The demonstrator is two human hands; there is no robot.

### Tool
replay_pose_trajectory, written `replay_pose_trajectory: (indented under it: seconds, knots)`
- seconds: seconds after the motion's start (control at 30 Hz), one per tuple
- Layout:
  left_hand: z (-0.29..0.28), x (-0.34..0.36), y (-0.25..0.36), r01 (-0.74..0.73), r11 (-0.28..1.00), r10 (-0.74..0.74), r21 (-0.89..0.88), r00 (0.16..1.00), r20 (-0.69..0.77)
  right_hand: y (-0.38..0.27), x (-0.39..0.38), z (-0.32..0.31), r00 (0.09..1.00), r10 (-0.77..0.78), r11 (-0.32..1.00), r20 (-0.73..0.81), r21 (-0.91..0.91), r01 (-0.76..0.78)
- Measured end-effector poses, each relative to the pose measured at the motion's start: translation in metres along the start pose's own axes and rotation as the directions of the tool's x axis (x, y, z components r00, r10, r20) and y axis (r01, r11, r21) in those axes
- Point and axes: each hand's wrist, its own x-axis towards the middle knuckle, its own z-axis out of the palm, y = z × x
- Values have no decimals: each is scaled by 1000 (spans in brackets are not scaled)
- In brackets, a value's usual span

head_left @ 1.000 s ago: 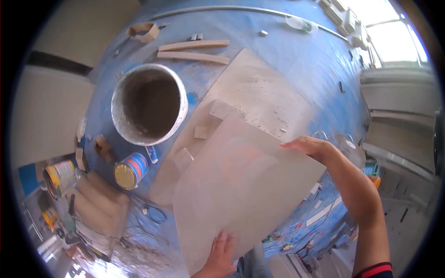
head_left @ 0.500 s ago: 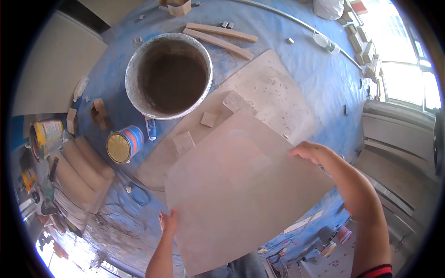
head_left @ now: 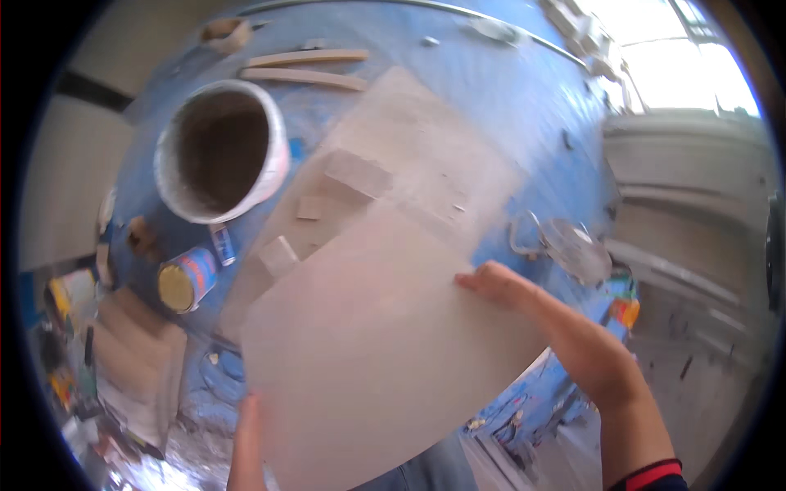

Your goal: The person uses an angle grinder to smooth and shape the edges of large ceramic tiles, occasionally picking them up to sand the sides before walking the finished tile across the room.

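Observation:
A large flat beige tile point(head_left: 368, 352) is held up in front of me between both hands. My right hand point(head_left: 491, 285) grips its far right edge, thumb on the upper face and the other fingers partly hidden. At the left edge, my left hand point(head_left: 251, 413) holds the board-like tile too, its fingers mostly out of sight behind it. Beneath lies a bigger dusty slab point(head_left: 442, 139) on the blue sheeting. Small blocks stand on that slab: a long one point(head_left: 358, 173), a flat square one point(head_left: 309, 208) and a whitish one point(head_left: 278, 257) near the tile's far edge.
A white bucket point(head_left: 274, 139) with dark contents stands at the upper left. Nearby are a blue tin point(head_left: 201, 274) and a small tube point(head_left: 222, 244). Two wooden strips point(head_left: 307, 57) lie beyond. A clear plastic container point(head_left: 577, 250) sits on the right; folded cardboard point(head_left: 135, 335) lies left.
The view has turned, so the bucket and slab now appear further left. The plastic container on the right has come into view. Both hands still hold the tile.

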Motion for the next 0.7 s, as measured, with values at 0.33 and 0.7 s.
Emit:
replay_pose_trajectory:
  seconds: [0.33,0.7]
  knots:
    - [69,-140,87,-311,639,392,703,919,50,261,-185,179,989,132,758,64,637,-142]
    - [450,-449,45,-669,-195,523,717,547,654,537,-402,412,715,693,-20,-92,989,146]
